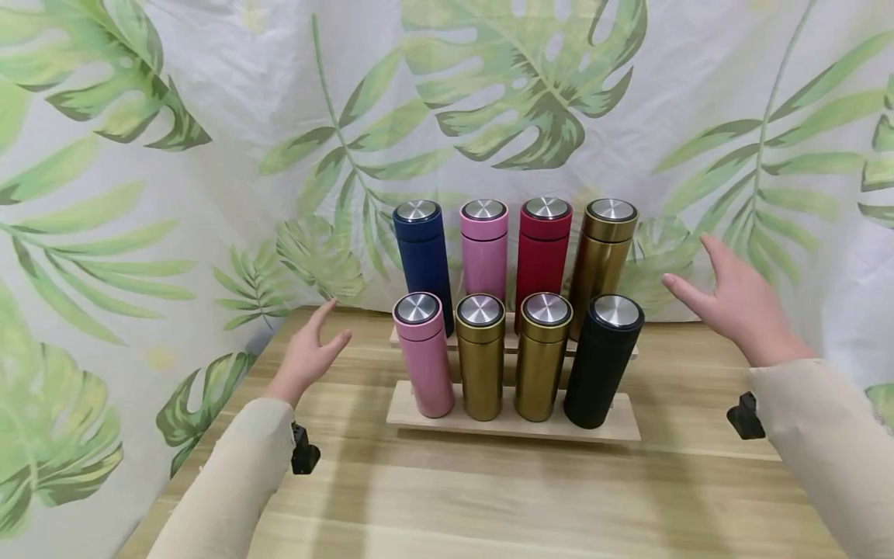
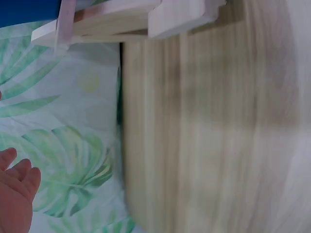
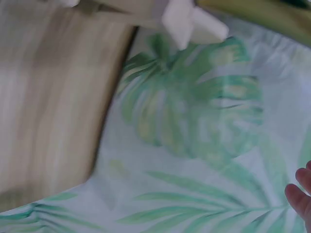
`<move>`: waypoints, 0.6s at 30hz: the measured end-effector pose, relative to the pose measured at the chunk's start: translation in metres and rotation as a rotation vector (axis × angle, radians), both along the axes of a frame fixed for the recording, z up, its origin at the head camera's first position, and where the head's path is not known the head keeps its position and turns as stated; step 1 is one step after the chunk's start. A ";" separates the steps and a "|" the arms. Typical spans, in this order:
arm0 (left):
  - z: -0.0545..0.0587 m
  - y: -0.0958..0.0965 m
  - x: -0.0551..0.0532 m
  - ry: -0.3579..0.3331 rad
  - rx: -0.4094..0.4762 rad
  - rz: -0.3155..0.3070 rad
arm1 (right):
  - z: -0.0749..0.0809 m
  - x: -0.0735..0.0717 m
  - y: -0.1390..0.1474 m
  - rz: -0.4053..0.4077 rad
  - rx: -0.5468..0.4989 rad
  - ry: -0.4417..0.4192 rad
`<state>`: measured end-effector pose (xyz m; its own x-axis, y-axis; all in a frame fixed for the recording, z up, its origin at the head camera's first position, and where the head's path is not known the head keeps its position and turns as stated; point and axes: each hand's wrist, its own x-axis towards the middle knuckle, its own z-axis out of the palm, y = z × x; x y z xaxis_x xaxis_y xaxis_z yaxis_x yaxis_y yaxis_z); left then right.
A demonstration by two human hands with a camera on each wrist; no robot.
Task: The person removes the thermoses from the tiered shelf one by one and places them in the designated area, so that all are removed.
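Note:
My left hand [image 1: 307, 353] is held out left of a two-step wooden rack, thumb and fingers spread, holding nothing. On the other side my right hand [image 1: 743, 307] is likewise spread and bare, apart from the flasks. Along the front step [image 1: 513, 427] stand a pink flask [image 1: 427, 365], two gold flasks [image 1: 482, 373] and a black flask [image 1: 601, 373]. Behind them, on the back step [image 1: 452, 340], are a blue flask [image 1: 422, 256], a pink one, a red flask [image 1: 543, 256] and another gold one, their lower parts partly hidden. Fingers of the left hand [image 2: 17, 194] show in the left wrist view.
The rack stands on a wood-grain table [image 1: 524, 497]. A white cloth with green leaves [image 1: 230, 78] hangs behind and beside the table. Each wrist carries a small black camera [image 1: 303, 450]. The table's edge [image 3: 104, 126] runs close by in the right wrist view.

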<state>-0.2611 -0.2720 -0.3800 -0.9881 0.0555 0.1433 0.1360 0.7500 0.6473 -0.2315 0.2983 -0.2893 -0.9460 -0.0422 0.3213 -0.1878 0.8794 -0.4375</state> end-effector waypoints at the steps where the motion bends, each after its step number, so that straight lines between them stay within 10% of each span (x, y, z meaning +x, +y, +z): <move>1: -0.005 0.001 0.002 0.009 0.031 0.016 | 0.004 0.000 -0.004 -0.001 -0.008 -0.002; 18: -0.073 0.030 0.025 -0.122 0.580 0.170 | 0.056 -0.018 -0.061 0.068 -0.460 -0.105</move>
<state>-0.2357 -0.2422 -0.4533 -0.9874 -0.1575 -0.0121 -0.0558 0.2757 0.9596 -0.2494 0.2374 -0.2334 -0.9743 0.0196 0.2242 -0.1721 0.5770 -0.7984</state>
